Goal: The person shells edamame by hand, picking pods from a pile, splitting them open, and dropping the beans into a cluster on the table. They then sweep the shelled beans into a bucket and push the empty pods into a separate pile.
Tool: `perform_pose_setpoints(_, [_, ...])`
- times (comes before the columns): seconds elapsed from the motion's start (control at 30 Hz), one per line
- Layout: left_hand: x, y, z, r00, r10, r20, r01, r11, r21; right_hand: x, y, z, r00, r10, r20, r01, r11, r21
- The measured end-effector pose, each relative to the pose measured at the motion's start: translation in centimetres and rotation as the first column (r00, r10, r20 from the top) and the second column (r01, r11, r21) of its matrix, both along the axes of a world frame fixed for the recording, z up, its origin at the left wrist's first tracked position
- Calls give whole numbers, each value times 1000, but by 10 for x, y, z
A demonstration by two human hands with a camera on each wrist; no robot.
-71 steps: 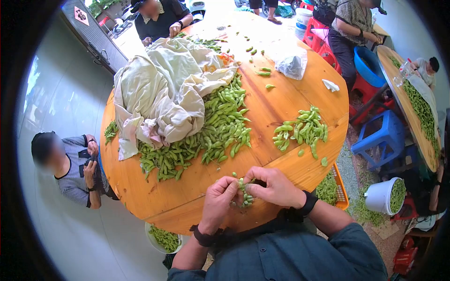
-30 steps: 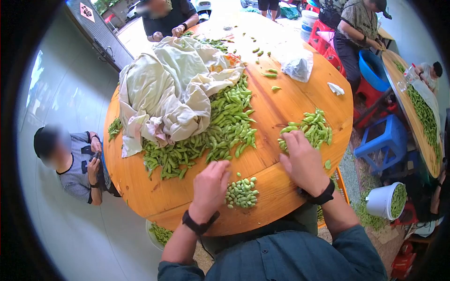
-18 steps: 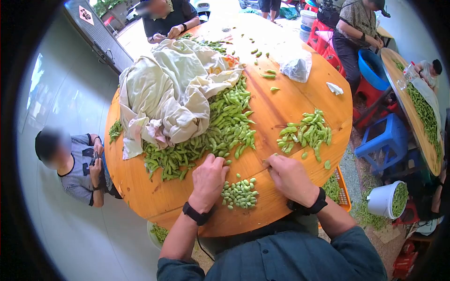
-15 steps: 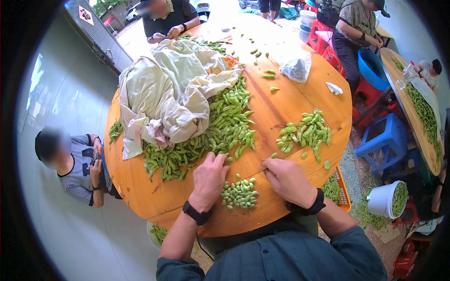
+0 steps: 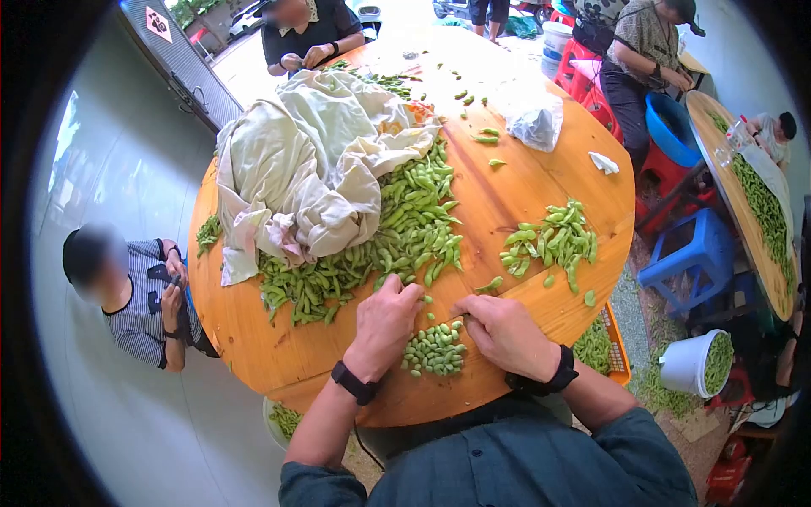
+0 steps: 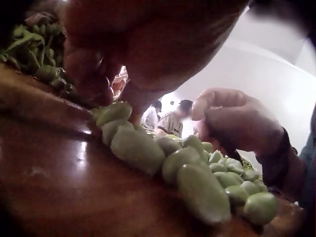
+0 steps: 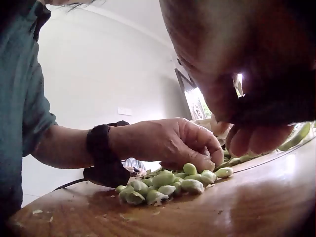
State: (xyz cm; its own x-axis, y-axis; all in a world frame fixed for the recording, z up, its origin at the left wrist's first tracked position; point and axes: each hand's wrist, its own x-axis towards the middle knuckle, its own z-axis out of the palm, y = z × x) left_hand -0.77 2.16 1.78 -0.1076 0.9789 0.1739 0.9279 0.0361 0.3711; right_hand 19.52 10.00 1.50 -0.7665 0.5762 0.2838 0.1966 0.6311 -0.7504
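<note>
Shelled green soybeans (image 5: 434,351) lie in a small patch on the wooden table (image 5: 524,367), between my hands. My left hand (image 5: 384,325) is at the patch's upper left, fingers curled down to the tabletop; a loose bean (image 6: 113,113) sits right at its fingertips in the left wrist view. My right hand (image 5: 507,334) is at the patch's upper right, its fingers curled in toward the thumb. I cannot tell whether either hand pinches something, since the fingertips are mostly hidden. A single edamame pod (image 5: 490,285) lies on the table just beyond my right hand.
A big heap of edamame pods (image 5: 414,220) lies ahead, partly under a crumpled cloth (image 5: 296,169). A smaller pod pile (image 5: 553,241) is at the right. Farther back are a plastic bag (image 5: 536,122) and a white tissue (image 5: 603,163). People sit around the table.
My right hand went from between the beans and the bottom edge to the right pod pile, then back left to the beans. One pod now lies beyond it. My left hand shifted left.
</note>
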Motion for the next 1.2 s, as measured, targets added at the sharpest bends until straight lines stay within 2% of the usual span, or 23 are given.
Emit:
perform_pose_setpoints(0.07, [-1, 0, -4, 1000, -9, -30, 9, 1000, -5, -1, -2, 1, 998, -58, -37, 55, 996, -65])
perform_pose_setpoints(0.13, [-1, -1, -8, 999, 8, -40, -6, 999, 54, -1, -1, 0, 998, -57, -36, 55, 997, -61])
perform_pose_setpoints(0.27, [5, -3, -1, 1000, 20, 0, -20, 997, 69, 0, 0, 2, 999, -38, -24, 37, 998, -58])
perform_pose_setpoints(0.33, [4, -2, 2, 999, -41, -25, 41, 999, 8, -2, -1, 0, 999, -42, -27, 40, 997, -59])
perform_pose_setpoints(0.47, [1, 1, 0, 996, -59, -69, 61, 998, 24, 0, -1, 0, 998, -61, 15, 61, 996, -64])
perform_pose_setpoints(0.53, [-1, 2, 3, 996, -71, -60, 84, 964, 253, 1, 0, -1, 999, -46, -2, 46, 997, -56])
perform_pose_setpoints(0.67, [7, -6, 17, 996, -88, -30, 93, 933, 347, 3, -1, 2, 998, -50, -34, 46, 995, -87])
perform_pose_setpoints(0.73, [17, -17, 18, 941, -2, 340, -64, 981, 183, 0, -3, 8, 997, -63, -54, 56, 991, -119])
perform_pose_setpoints(0.77, [21, -20, 17, 940, -4, 340, -61, 982, 181, -2, -5, 10, 994, -77, -75, 65, 987, -149])
perform_pose_setpoints(0.83, [30, -25, 15, 749, 113, 653, -175, 984, 30, -5, -8, 12, 993, -72, -93, 56, 985, -162])
perform_pose_setpoints(0.87, [33, -28, 15, 748, 113, 654, -174, 984, 29, -6, -9, 12, 992, -62, -112, 42, 984, -171])
perform_pose_setpoints(0.93, [39, -31, 16, 574, 179, 799, -194, 978, -80, -8, -10, 7, 991, -59, -123, 39, 986, -162])
perform_pose_setpoints(1.17, [51, -35, 15, 591, 194, 783, -234, 970, -63, -8, -14, 4, 994, -52, -93, 40, 990, -133])
perform_pose_setpoints(1.2, [53, -35, 16, 625, 187, 758, -250, 968, -33, -9, -14, 3, 994, -54, -92, 41, 990, -133])
